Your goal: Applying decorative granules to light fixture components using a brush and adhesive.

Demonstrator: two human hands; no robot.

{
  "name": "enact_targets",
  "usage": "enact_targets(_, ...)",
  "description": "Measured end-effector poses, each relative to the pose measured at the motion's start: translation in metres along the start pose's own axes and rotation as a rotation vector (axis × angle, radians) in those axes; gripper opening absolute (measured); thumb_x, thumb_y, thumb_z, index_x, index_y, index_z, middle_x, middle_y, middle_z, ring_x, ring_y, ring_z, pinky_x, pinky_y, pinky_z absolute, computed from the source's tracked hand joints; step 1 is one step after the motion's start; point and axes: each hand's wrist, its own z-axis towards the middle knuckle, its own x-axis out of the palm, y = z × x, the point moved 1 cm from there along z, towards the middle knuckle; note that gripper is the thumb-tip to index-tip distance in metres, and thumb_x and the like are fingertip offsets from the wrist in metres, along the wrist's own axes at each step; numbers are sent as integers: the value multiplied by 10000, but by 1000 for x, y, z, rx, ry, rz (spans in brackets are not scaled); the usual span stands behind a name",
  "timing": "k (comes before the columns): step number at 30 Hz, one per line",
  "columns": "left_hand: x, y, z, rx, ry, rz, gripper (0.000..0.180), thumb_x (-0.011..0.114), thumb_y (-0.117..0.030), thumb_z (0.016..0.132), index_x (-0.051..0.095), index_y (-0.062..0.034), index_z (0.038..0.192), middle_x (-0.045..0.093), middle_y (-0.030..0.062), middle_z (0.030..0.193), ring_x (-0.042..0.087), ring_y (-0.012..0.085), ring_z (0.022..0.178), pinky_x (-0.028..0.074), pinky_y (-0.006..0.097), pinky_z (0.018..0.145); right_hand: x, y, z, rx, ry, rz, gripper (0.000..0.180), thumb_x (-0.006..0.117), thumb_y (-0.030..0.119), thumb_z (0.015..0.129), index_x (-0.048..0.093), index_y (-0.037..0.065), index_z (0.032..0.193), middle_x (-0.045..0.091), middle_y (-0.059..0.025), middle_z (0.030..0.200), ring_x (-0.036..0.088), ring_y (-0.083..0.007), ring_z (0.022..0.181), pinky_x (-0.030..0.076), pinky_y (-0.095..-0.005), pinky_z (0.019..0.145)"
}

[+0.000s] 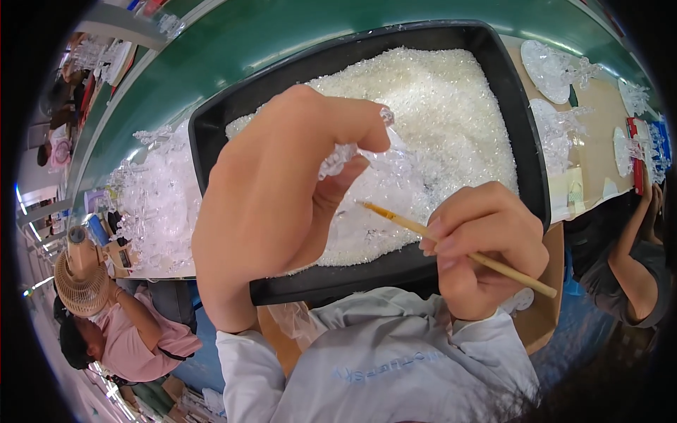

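My left hand (pixel 268 190) is closed around a clear plastic piece (pixel 336 161), held over the black tray (pixel 532 151). The hand hides much of this piece; a pale, see-through part of it seems to spread out beyond the fingers. Between the thumb and fingers of my right hand (pixel 493 243) is a slim paintbrush (pixel 504 270) with a wooden handle. Its tip points left, toward the clear piece, and I cannot tell if they touch. Beneath both hands, white glittery granules (pixel 444 92) lie heaped in the tray.
Many clear plastic pieces (pixel 159 204) crowd the table left of the tray. More clear pieces with round bases (pixel 546 70) stand on cardboard at the right. A fan (pixel 83 282) is at the far left, beside a person in pink (pixel 141 328). Another person (pixel 638 275) works at the right.
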Motion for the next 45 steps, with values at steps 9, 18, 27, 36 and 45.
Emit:
enact_targets(9,-2,4,-1,-33,60,-76,97,471,10,986,467,24,1082,627,169,974,650,275,1047,491,309,871,4,0,5,-128,189,-9,163,648,-65,665,646,8,811,650,-144,797,641,-217,612,520,-282,543)
enact_targets(18,4,8,-3,-27,65,-213,126,463,-21,989,454,27,1105,629,218,1013,632,250,982,480,319,852,9,-5,5,-256,140,-47,265,652,-142,631,649,2,853,678,-180,805,663,-254,629,536,-304,551)
enact_targets(27,-3,6,-9,-116,39,-128,151,434,-47,1001,429,10,1141,651,283,1134,590,196,911,455,297,846,-15,-6,-10,-331,85,82,165,669,-22,775,620,36,922,660,-145,836,609,-239,614,498,-303,515)
enact_targets(36,-2,-4,10,-70,-211,150,169,524,-204,992,523,-65,1088,509,30,845,464,95,752,376,224,675,-110,51,-112,-409,133,-372,215,563,233,911,629,39,848,618,-115,722,576,-245,688,418,-316,544)
enact_targets(45,5,12,4,-32,-266,98,104,508,-126,980,522,-45,1043,470,22,716,446,110,675,387,271,623,1,-118,-162,348,589,-981,362,690,316,812,662,80,1085,665,-185,998,651,-373,880,539,-464,733)
